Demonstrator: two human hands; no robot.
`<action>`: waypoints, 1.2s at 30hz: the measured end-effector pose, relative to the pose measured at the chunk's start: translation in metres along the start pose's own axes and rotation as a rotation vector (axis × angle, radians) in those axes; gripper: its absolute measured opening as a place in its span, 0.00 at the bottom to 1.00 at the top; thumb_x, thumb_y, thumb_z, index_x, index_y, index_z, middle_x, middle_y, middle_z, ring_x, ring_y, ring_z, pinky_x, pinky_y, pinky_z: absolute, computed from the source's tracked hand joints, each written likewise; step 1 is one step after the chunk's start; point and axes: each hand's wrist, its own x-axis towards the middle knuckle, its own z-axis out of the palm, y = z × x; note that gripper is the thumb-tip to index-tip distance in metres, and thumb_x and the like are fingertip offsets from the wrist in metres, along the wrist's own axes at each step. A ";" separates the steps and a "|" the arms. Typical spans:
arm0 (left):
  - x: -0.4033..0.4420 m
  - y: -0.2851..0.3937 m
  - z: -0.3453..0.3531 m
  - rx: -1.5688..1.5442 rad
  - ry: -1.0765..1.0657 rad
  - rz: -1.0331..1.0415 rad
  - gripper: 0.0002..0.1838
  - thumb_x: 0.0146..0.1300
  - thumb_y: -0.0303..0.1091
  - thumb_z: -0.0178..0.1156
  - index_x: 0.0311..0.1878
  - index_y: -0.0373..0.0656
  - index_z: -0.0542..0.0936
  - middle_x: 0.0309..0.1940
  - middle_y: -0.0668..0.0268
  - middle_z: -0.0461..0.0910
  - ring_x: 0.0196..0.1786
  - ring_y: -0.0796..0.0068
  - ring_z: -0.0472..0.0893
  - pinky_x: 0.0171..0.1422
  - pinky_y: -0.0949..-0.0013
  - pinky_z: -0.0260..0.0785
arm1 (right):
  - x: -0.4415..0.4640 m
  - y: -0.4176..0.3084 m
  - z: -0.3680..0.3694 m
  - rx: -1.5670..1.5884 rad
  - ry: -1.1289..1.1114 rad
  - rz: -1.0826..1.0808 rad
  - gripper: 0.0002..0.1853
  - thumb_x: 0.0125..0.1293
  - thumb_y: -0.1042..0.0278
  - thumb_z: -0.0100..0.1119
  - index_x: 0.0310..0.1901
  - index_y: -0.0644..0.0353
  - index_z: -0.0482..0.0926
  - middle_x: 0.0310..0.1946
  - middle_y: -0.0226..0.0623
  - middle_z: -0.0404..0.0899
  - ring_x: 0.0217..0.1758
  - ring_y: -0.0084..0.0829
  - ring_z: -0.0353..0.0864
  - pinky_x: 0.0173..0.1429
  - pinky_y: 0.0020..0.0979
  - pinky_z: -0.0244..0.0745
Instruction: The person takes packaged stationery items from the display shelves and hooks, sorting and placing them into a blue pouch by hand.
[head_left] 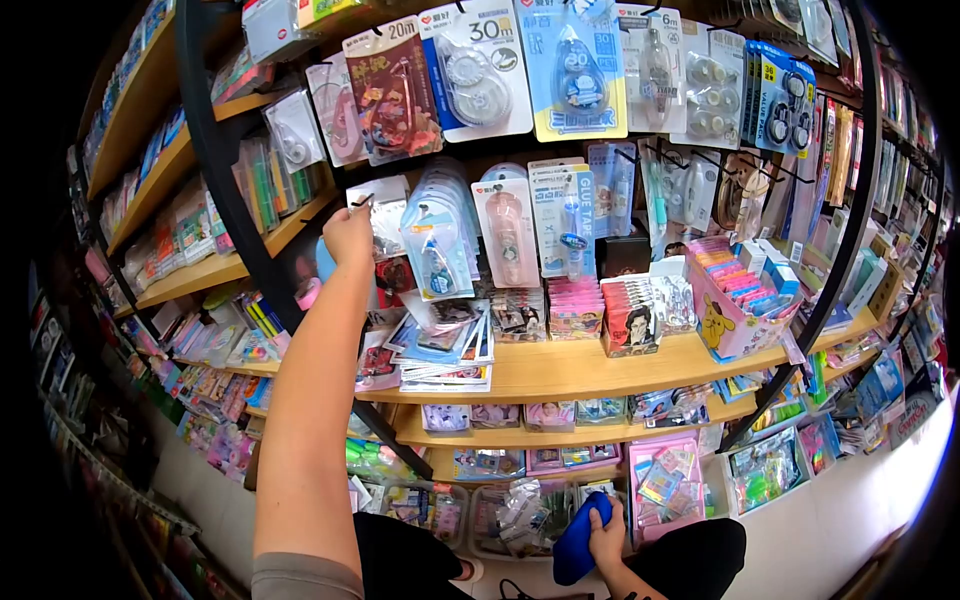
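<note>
Both grips are closed: right hand (608,538) around a blue pouch (573,548), left hand (349,237) beside a hook (361,203).

We see a pink box (742,338) full of small packets on the wooden shelf (550,372). Above it, a blue-and-yellow tape pack (580,75) hangs beside a white 30m pack (476,78), and lower down we find a pink bin (640,500).

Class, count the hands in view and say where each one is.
2. The left hand is raised beside a hook on the display; what it grips, if anything, is unclear. The right hand is low, holding a blue item.
</note>
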 end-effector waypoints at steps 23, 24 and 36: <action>-0.554 -0.400 -0.190 0.288 -0.533 -1.521 0.16 0.54 0.38 0.60 0.41 0.38 0.75 0.33 0.63 0.76 0.33 0.67 0.75 0.34 0.68 0.68 | 0.016 -0.004 0.006 0.195 -0.021 0.269 0.17 0.61 0.72 0.56 0.51 0.63 0.66 0.41 0.35 0.71 0.43 0.24 0.70 0.50 0.25 0.67; -0.558 -0.400 -0.185 0.192 -0.392 -1.592 0.16 0.54 0.38 0.60 0.41 0.37 0.75 0.33 0.63 0.77 0.33 0.66 0.75 0.33 0.66 0.69 | 0.016 -0.001 0.005 0.200 -0.026 0.272 0.17 0.61 0.72 0.56 0.51 0.62 0.66 0.42 0.35 0.71 0.44 0.24 0.70 0.50 0.24 0.67; -0.532 -0.353 -0.157 0.181 -0.396 -1.144 0.14 0.56 0.33 0.55 0.42 0.34 0.76 0.31 0.64 0.77 0.28 0.72 0.75 0.32 0.69 0.66 | 0.023 0.013 0.009 0.138 -0.032 0.284 0.16 0.60 0.72 0.56 0.49 0.63 0.66 0.38 0.35 0.71 0.39 0.25 0.71 0.47 0.25 0.68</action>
